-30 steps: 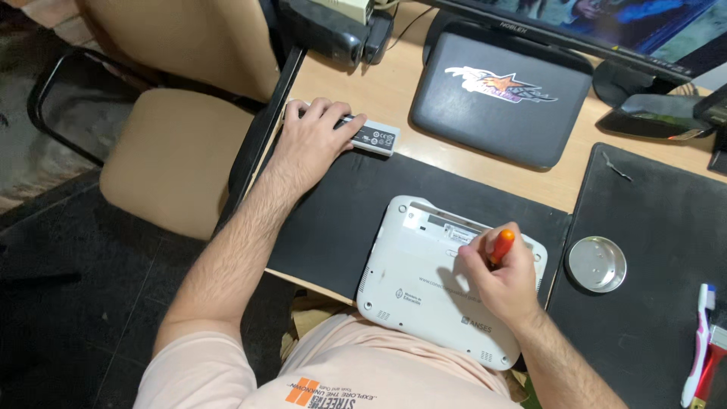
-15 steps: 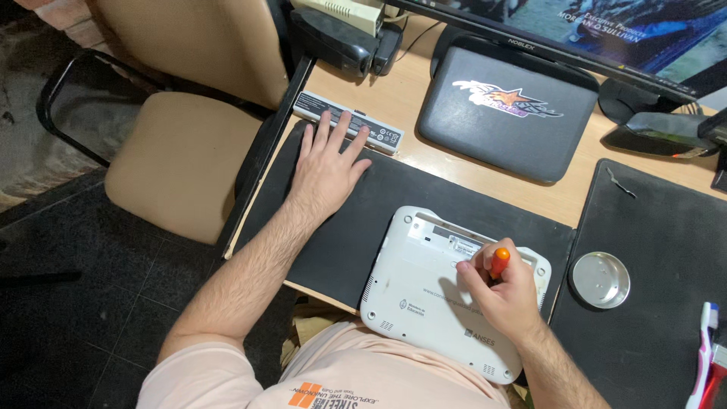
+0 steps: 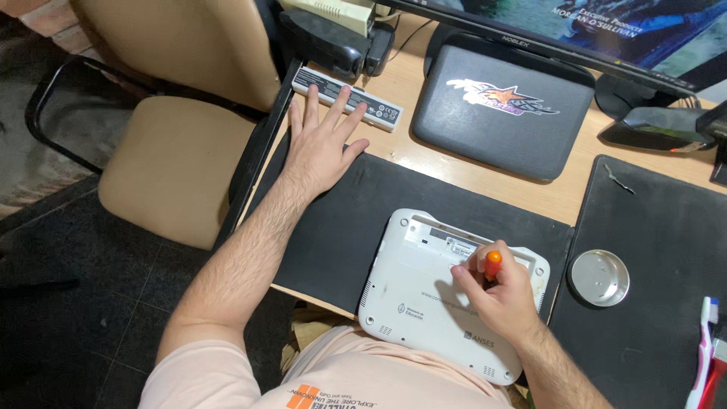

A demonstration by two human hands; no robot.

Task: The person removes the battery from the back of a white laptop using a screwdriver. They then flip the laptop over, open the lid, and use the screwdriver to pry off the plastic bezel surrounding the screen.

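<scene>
Head view: two laptops [image 3: 447, 303], one screwdriver [image 3: 493, 265], one battery [image 3: 348, 98].

Wooden desk [image 3: 424, 163], tan padded chair [image 3: 170, 167], dark tiled floor [image 3: 83, 318]

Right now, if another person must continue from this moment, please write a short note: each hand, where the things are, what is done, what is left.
Left hand: open and flat, fingertips on the long white battery pack at the desk's back edge; it grips nothing.
Right hand: closed around an orange-handled screwdriver, tip down on the white laptop.
The white laptop lies bottom up on the black mat, at the desk's near edge. A small round metal dish sits on the mat to its right; a closed dark laptop lies behind.
Done: battery bay looks empty.
Left: bottom cover is on; screws too small to judge.
</scene>
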